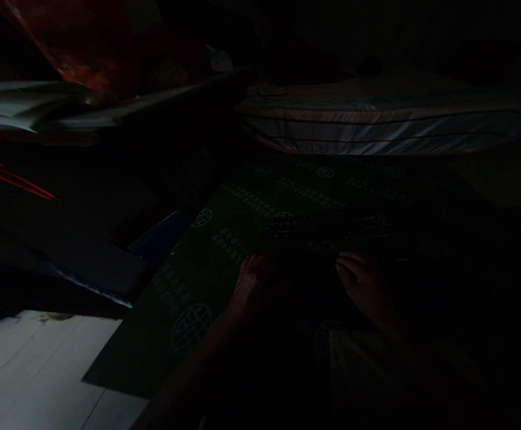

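The scene is very dark. My left hand (pixel 255 278) rests low over a green board (pixel 224 263) printed with pale globe marks and lettering, its fingers curled round something black that I cannot make out. To the right, my right hand (pixel 359 278) has its fingers bent and pointing left, closed at the other end of the same dark area. What lies between the two hands is lost in shadow. Just beyond them, a bundle of long, thin black pieces (pixel 323 226) with small glints lies across the board.
A mattress with a striped cover (pixel 368 128) stands behind the board. At the left, a shelf or table edge (pixel 153 107) bears an orange-red bag (pixel 94 54) and papers (pixel 14 104). Red cords (pixel 14 176) hang below it. Pale floor tiles (pixel 40 364) show at lower left.
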The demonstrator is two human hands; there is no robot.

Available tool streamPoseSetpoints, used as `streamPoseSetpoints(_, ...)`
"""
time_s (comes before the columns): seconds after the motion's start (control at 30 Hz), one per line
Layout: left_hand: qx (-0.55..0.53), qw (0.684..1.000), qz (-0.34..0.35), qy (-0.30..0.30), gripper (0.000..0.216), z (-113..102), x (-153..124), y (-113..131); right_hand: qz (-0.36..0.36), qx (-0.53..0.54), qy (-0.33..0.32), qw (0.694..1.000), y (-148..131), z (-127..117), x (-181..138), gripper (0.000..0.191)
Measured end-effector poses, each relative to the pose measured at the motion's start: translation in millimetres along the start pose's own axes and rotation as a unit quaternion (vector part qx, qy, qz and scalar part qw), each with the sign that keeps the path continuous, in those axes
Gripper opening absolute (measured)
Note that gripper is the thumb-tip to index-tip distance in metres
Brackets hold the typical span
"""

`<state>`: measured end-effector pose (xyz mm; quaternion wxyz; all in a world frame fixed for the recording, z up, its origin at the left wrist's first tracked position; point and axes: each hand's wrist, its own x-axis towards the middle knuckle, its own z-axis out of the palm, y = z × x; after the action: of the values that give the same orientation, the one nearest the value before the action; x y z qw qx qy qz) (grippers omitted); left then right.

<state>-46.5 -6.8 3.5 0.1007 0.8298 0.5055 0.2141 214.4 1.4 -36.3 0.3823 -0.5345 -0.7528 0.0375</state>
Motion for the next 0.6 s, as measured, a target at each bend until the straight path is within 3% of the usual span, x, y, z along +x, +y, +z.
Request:
streamPoseSetpoints(0.2, -0.084, 0.996, -0.015, 0.007, 0.023, -13.4, -2.2, -4.1, -0.006, -0.002, 0.012, 1.000, 0.6, 0.6, -0.9, 0.021)
streamPoseSetpoints(0.4, -0.182, 0.964, -0.173, 0.091, 0.021, -37.8, -7.5, -18.1, -0.010, 0.004, 0.004, 1.000, 1.8, -0.4, -1.2, 0.021)
streamPoseSetpoints(0.6, -0.232, 0.946, -0.202, 0.102, 0.021, -44.2, -8.2, -22.6, -0.018, -0.002, 0.006, 1.000, 0.6, -1.3, -0.6, 0.022)
